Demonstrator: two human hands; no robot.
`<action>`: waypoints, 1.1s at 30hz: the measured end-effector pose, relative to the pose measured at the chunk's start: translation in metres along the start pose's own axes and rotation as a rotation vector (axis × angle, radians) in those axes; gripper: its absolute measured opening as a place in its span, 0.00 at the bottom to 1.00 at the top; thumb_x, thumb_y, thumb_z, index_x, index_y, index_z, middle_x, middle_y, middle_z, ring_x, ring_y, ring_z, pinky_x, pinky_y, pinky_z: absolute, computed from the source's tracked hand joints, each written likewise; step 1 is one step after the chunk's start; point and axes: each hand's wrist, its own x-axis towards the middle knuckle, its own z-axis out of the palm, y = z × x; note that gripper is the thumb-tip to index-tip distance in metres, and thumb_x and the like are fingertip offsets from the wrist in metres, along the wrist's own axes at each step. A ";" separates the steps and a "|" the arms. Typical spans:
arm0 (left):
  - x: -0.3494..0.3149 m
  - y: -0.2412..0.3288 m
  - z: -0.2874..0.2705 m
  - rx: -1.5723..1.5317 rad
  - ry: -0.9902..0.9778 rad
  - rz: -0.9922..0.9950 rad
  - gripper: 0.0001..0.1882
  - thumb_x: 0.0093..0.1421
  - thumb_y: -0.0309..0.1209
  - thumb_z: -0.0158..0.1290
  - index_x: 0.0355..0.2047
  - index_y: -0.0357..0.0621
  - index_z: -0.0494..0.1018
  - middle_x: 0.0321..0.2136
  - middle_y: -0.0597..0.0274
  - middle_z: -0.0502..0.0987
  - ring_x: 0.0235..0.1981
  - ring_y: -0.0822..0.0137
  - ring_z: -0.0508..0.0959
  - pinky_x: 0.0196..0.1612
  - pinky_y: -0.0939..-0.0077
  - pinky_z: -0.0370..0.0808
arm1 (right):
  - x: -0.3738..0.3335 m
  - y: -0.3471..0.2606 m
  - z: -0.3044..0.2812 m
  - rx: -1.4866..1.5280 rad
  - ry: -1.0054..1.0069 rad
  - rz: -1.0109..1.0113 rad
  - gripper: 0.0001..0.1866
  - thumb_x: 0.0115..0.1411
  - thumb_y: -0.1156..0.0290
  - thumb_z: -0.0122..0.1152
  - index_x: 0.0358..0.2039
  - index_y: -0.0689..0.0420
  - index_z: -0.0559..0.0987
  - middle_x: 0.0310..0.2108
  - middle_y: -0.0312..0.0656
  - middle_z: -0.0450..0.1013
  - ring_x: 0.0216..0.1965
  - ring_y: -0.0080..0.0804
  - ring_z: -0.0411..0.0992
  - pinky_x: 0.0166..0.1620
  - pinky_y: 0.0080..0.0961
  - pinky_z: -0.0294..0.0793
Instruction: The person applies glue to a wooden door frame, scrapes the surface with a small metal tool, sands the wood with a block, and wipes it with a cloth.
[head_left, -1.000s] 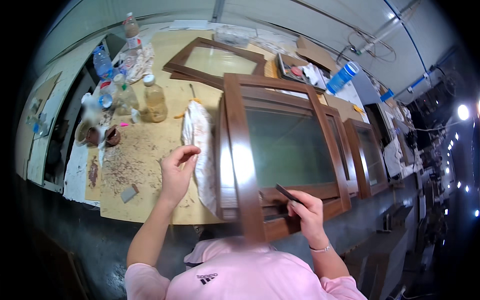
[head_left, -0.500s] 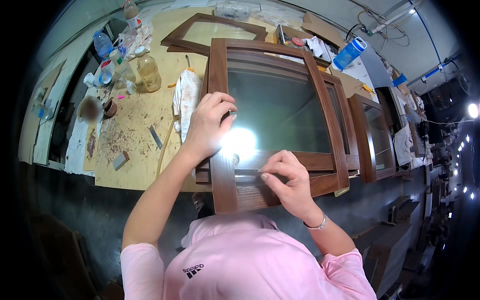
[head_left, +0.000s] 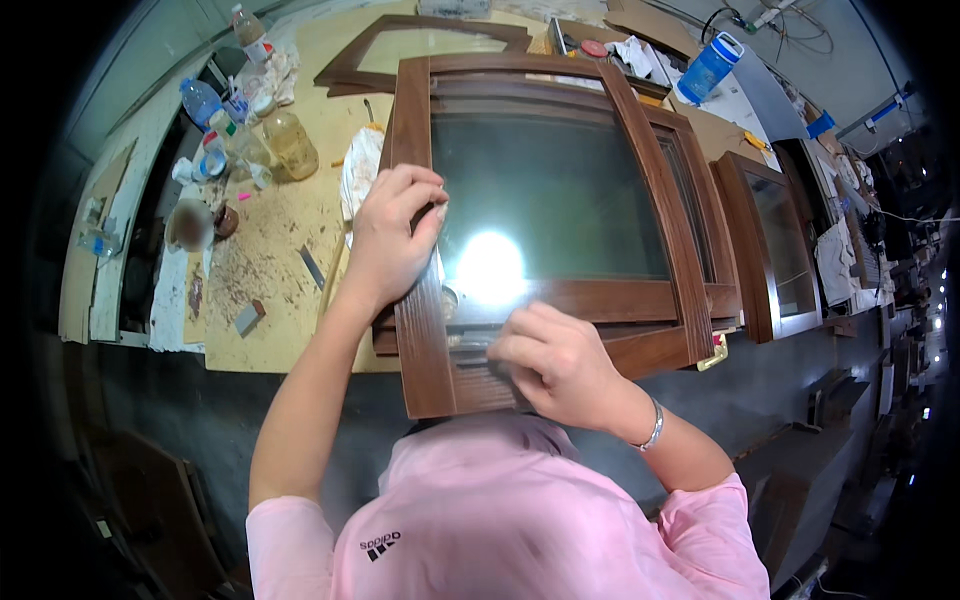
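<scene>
Fingers of the left hand [head_left: 392, 240] curl in a closed grip over the left stile of the glazed wooden door frame [head_left: 640, 190], while the right hand [head_left: 560, 365] pinches shut on its lower rail. The frame lies atop similar frames at the bench's [head_left: 275, 250] near edge. Bottles [head_left: 290, 143] and a white rag [head_left: 357, 175] sit left.

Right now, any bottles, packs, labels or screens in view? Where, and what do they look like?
Blue bottle: far right of bench, cylinder lying tilted, white cap.
Clear bottle with blue label: far left, upright.
Amber jar: left of the wooden frame, squat, yellowish.
Small labelled bottle: top left corner.
No screens.
</scene>
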 end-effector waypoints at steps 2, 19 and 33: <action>-0.002 0.002 0.000 0.000 -0.007 -0.010 0.07 0.57 0.21 0.58 0.37 0.37 0.78 0.43 0.56 0.78 0.48 0.54 0.77 0.53 0.64 0.73 | 0.004 0.002 -0.001 0.016 -0.030 0.002 0.14 0.47 0.84 0.63 0.36 0.58 0.84 0.30 0.39 0.72 0.31 0.39 0.71 0.32 0.36 0.72; 0.000 0.002 0.002 0.009 -0.013 -0.023 0.05 0.58 0.23 0.57 0.36 0.38 0.76 0.43 0.56 0.77 0.48 0.54 0.77 0.53 0.64 0.72 | 0.015 0.006 -0.008 0.035 -0.257 -0.040 0.19 0.45 0.87 0.58 0.39 0.58 0.83 0.31 0.39 0.71 0.35 0.40 0.70 0.34 0.38 0.72; 0.000 0.002 0.001 -0.012 -0.005 -0.034 0.04 0.59 0.24 0.57 0.35 0.39 0.75 0.42 0.58 0.76 0.48 0.55 0.76 0.53 0.64 0.72 | 0.022 0.005 -0.008 0.127 -0.275 -0.015 0.18 0.47 0.87 0.61 0.41 0.61 0.83 0.30 0.44 0.69 0.34 0.43 0.72 0.36 0.40 0.71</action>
